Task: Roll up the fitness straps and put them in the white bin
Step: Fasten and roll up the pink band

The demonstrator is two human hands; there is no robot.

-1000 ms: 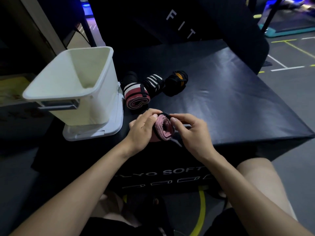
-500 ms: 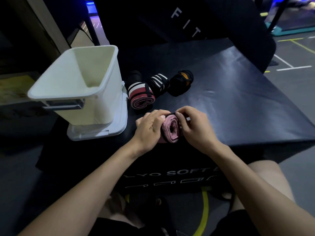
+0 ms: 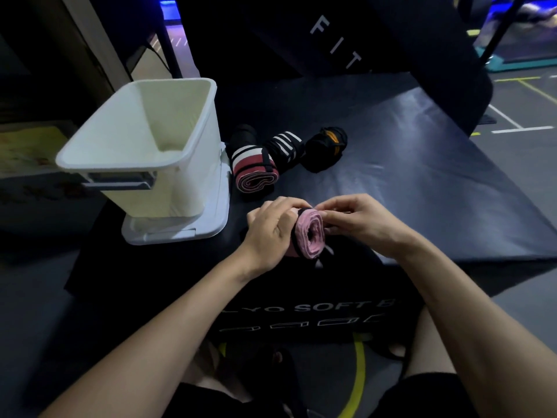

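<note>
A pink rolled strap [image 3: 310, 235] with a black outer band sits between my hands over the near edge of the black soft box [image 3: 422, 182]. My left hand [image 3: 271, 233] grips the roll from its left side. My right hand [image 3: 358, 221] pinches the roll's top right edge with fingertips. The white bin [image 3: 187, 164] stands open to the left on its white lid [image 3: 211, 218]. Three rolled straps lie beside the bin: a red, white and black one [image 3: 254, 171], a black and white striped one [image 3: 284, 146], and a black and orange one [image 3: 327, 147].
The black soft box drops off at its near edge just under my hands and at its right edge. A tall black padded block [image 3: 346, 34] with white letters stands behind it. My knees and a yellow floor line [image 3: 358, 363] lie below.
Both hands stayed on the pink roll and turned it slightly; its open spiral end now faces me more. The camera view shifted a little.
</note>
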